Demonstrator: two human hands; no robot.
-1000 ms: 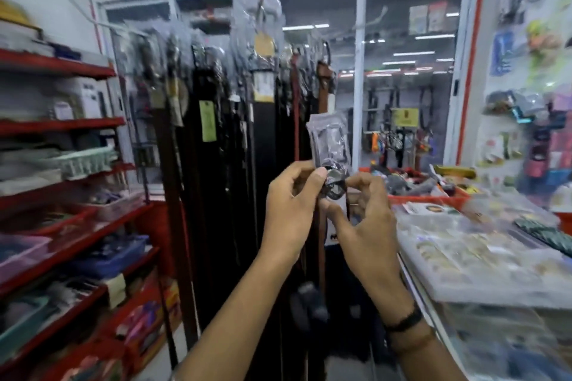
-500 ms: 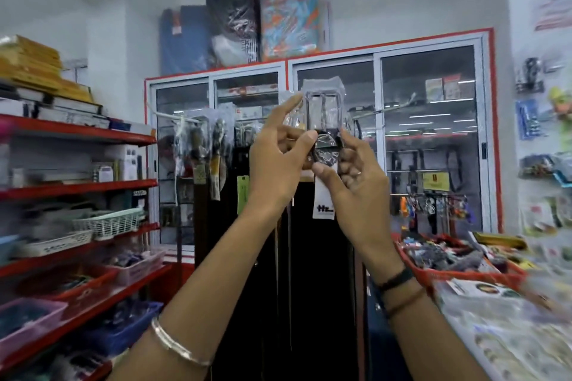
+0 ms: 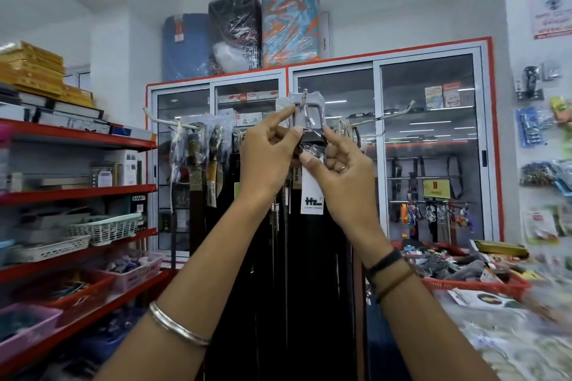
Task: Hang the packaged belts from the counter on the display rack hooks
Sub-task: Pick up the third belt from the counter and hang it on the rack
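Both hands hold one packaged belt [image 3: 309, 116], a black strap with a silver buckle in clear plastic and a white tag below. My left hand [image 3: 266, 155] pinches the top of the plastic with thumb and forefinger. My right hand [image 3: 343, 170] grips the strap just under the buckle. The buckle's top sits at a metal hook tip [image 3: 305, 94] of the display rack [image 3: 173, 122]. Whether the pack hangs on that hook I cannot tell. Several other packaged belts [image 3: 198, 158] hang from the rack's hooks and drop down behind my arms.
Red shelves [image 3: 77, 136] with baskets and boxes line the left. A glass-door cabinet [image 3: 427, 145] stands behind the rack. A counter [image 3: 495, 334] at the right carries a red tray [image 3: 483, 286] and packaged goods. An empty hook [image 3: 399, 110] juts out right of my hands.
Both hands have raised the packaged belt from chest height up to the rack's top hooks. The view has tilted up with them.
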